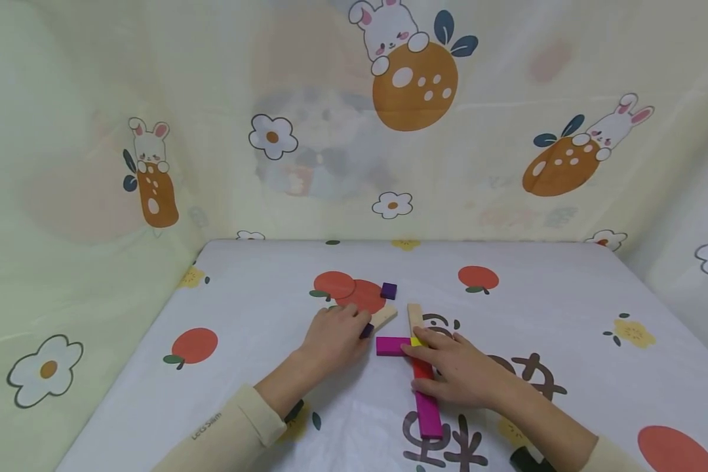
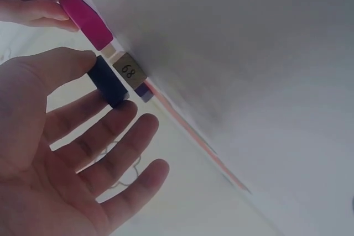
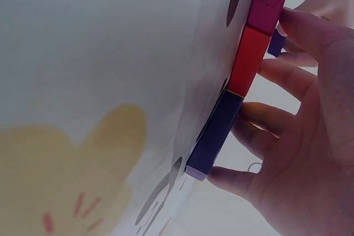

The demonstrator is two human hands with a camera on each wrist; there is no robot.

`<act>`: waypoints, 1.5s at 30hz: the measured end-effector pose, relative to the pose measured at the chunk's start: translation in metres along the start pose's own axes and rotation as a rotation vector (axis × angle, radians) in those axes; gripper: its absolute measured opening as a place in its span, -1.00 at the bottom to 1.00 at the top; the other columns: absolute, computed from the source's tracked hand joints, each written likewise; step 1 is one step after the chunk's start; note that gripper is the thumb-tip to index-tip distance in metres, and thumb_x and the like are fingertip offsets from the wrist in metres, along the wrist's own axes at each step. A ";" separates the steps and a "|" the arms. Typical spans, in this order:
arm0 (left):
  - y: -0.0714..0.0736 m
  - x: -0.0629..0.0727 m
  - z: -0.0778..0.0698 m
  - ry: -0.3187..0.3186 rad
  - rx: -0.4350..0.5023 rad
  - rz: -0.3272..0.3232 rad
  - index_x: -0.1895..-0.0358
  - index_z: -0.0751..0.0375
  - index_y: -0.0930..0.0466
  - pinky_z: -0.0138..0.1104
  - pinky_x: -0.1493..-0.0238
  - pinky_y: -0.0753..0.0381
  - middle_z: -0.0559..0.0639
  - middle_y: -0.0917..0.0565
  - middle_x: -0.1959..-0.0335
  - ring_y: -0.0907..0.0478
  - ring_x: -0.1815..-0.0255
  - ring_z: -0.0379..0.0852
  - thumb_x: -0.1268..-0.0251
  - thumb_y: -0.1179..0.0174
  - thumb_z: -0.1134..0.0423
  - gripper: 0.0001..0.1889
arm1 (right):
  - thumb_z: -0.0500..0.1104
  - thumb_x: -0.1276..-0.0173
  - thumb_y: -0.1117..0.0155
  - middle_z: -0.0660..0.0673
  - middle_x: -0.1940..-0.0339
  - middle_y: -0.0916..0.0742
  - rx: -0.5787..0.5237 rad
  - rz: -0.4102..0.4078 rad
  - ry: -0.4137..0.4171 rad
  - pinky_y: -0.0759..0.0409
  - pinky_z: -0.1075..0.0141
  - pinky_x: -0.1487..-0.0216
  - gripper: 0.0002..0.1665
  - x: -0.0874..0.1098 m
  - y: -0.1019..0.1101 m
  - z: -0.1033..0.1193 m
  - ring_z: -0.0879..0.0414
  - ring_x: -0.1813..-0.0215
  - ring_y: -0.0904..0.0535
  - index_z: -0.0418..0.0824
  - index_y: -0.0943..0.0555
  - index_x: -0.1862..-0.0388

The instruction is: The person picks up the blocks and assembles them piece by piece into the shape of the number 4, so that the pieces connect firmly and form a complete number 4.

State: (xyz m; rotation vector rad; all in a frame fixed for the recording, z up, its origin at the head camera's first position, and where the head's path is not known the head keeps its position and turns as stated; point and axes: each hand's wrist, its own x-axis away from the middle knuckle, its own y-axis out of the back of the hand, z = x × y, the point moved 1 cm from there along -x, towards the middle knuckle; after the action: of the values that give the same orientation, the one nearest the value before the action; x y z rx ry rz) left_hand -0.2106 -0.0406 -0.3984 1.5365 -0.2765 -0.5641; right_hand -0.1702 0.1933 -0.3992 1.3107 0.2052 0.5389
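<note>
My left hand (image 1: 337,333) pinches a dark blue-purple block (image 2: 108,82) between thumb and index finger, with the other fingers spread. Beside it lies a pale wooden block (image 1: 385,317), whose end reads "68" in the left wrist view. My right hand (image 1: 466,370) rests over a row of blocks, fingertips touching it. That row has a pale wooden block (image 1: 415,316), a yellow block (image 1: 415,341), a red block (image 1: 423,370) and a magenta block (image 1: 429,416). Another magenta block (image 1: 392,346) points left. In the right wrist view a dark purple block (image 3: 215,131) lies under my fingers.
A small purple block (image 1: 389,291) lies farther back on the table. The white tablecloth (image 1: 259,282) carries printed fruit, flowers and dark lettering. A patterned curtain (image 1: 318,65) hangs behind and at both sides.
</note>
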 end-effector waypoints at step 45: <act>0.000 -0.002 -0.010 0.003 -0.007 0.133 0.01 0.01 -0.70 -0.36 0.34 -0.56 -0.09 -0.63 0.35 -0.51 0.41 -0.21 -0.30 -0.40 -0.03 -0.69 | 0.23 -0.30 -0.43 -0.18 -0.60 -0.43 0.020 -0.018 0.031 -0.23 -0.45 -0.44 -0.23 0.000 0.000 -0.003 -0.17 -0.60 -0.32 0.06 -0.54 -0.47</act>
State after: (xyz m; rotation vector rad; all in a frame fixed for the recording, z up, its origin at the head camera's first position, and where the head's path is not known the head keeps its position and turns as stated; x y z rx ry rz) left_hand -0.2075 -0.0311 -0.3985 1.4999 -0.3715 -0.4578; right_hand -0.1717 0.1957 -0.4002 1.3190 0.2485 0.5434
